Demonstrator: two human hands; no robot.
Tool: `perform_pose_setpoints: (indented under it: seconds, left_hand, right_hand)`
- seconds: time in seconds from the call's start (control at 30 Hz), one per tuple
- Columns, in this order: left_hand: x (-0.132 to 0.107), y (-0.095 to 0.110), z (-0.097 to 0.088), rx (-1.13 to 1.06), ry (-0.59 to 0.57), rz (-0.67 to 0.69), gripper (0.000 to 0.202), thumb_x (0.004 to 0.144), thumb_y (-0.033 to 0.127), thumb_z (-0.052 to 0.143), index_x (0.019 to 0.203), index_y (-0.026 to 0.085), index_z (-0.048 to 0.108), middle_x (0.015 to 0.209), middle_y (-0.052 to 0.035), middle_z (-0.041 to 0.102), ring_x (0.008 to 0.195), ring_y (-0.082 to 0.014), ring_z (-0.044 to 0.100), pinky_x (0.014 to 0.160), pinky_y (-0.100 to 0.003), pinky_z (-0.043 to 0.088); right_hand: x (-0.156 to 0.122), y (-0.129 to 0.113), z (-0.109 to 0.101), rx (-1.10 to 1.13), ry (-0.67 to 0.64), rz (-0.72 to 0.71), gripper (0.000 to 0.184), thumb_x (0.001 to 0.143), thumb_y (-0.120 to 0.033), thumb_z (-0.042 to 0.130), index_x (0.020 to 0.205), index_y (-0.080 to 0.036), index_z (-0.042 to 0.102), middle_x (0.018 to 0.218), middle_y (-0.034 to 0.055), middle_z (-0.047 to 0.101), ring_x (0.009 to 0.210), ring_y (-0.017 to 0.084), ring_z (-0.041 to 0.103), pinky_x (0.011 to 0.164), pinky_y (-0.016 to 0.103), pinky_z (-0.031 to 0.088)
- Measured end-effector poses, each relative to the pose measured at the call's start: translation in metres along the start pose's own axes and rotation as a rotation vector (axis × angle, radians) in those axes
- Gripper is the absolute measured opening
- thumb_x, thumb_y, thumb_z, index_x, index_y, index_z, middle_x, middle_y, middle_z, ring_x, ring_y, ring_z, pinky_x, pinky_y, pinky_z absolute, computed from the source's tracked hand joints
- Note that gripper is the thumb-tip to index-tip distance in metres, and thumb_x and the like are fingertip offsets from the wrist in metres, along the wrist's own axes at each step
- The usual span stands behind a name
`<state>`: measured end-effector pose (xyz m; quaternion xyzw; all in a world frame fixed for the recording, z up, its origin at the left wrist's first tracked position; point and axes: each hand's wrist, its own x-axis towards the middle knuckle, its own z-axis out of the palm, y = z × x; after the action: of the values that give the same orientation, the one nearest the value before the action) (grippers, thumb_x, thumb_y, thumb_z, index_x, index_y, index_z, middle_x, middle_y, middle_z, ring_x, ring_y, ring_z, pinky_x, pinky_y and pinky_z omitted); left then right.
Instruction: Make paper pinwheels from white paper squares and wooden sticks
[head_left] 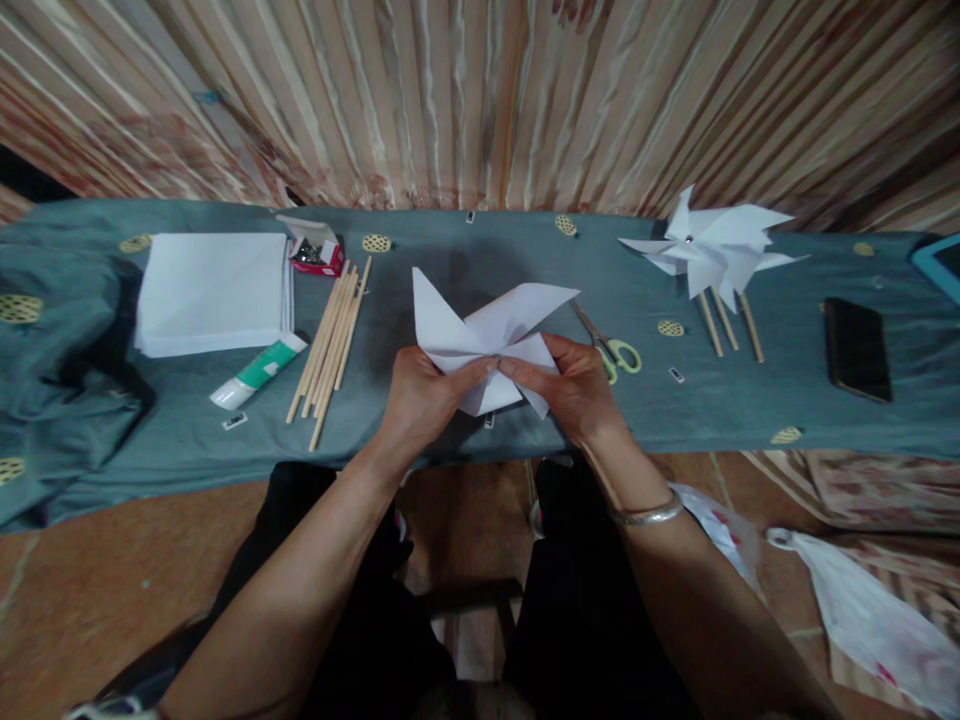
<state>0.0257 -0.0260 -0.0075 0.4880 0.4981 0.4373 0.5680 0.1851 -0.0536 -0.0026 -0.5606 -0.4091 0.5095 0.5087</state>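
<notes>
your left hand (421, 395) and your right hand (583, 385) are both closed on the folded white paper pinwheel (484, 338), 2 thumbs pressing together near its centre. you hold it above the grey-green patterned cloth (517, 255), between the thin pale wooden sticks (330, 340) and the yellow-green-handled metal scissors (619, 353), which lie just beside your right hand. farther left are the stacked white paper sheets (214, 290), a small open red-and-white box (319, 258) and a green-and-white tube (262, 370); to the right, white pinwheels on sticks (724, 250) lie near a black rectangular phone (859, 350).
</notes>
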Motion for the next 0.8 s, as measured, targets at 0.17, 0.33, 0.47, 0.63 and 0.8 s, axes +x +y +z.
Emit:
perform_pose_setpoints:
  seconds: [0.17, 0.33, 0.47, 0.63, 0.8]
  left_hand:
    - [-0.0020, 0.0030, 0.0000, 0.011, 0.021, 0.023, 0.025, 0.060, 0.030, 0.085, 0.080, 0.017, 0.079, 0.084, -0.0052, 0.079, 0.076, -0.0229, 0.072, 0.065, -0.029, 0.058]
    - [-0.0028, 0.0053, 0.0007, 0.028, 0.038, 0.028, 0.021, 0.061, 0.029, 0.085, 0.078, 0.018, 0.079, 0.083, -0.0047, 0.079, 0.076, -0.0229, 0.072, 0.065, -0.029, 0.059]
    - [-0.0019, 0.0049, 0.0014, 0.021, 0.022, 0.036, 0.024, 0.062, 0.029, 0.084, 0.081, 0.017, 0.079, 0.084, -0.0047, 0.079, 0.075, -0.0213, 0.071, 0.065, -0.028, 0.058]
    - [-0.0019, 0.0073, 0.0020, 0.025, 0.040, 0.020, 0.022, 0.059, 0.026, 0.084, 0.076, 0.014, 0.078, 0.079, -0.0052, 0.078, 0.072, -0.0212, 0.070, 0.061, -0.027, 0.055]
    - [-0.0036, 0.0095, 0.0025, -0.090, 0.029, -0.027, 0.020, 0.056, 0.023, 0.086, 0.073, 0.015, 0.077, 0.077, -0.0041, 0.077, 0.068, -0.0184, 0.069, 0.062, -0.026, 0.055]
  right_hand:
    - [0.0001, -0.0004, -0.0008, -0.005, -0.017, -0.006, 0.028, 0.060, -0.043, 0.086, 0.074, -0.022, 0.074, 0.067, -0.0022, 0.070, 0.058, 0.013, 0.058, 0.057, 0.029, 0.047]
    - [0.0008, 0.0012, -0.0019, -0.006, -0.029, -0.019, 0.029, 0.060, -0.044, 0.086, 0.076, -0.023, 0.075, 0.071, -0.0018, 0.072, 0.061, 0.014, 0.060, 0.059, 0.029, 0.049]
    - [0.0008, 0.0013, -0.0020, 0.030, -0.039, -0.013, 0.030, 0.060, -0.042, 0.087, 0.079, -0.023, 0.075, 0.073, -0.0020, 0.073, 0.062, 0.014, 0.061, 0.060, 0.029, 0.050]
    - [0.0009, 0.0000, -0.0018, 0.046, -0.029, 0.024, 0.033, 0.057, -0.043, 0.088, 0.079, -0.022, 0.075, 0.073, -0.0014, 0.073, 0.060, 0.014, 0.060, 0.058, 0.029, 0.049]
    - [0.0005, -0.0011, -0.0017, 0.060, -0.032, 0.022, 0.032, 0.056, -0.043, 0.088, 0.078, -0.023, 0.075, 0.071, -0.0024, 0.072, 0.060, 0.014, 0.059, 0.058, 0.029, 0.049]
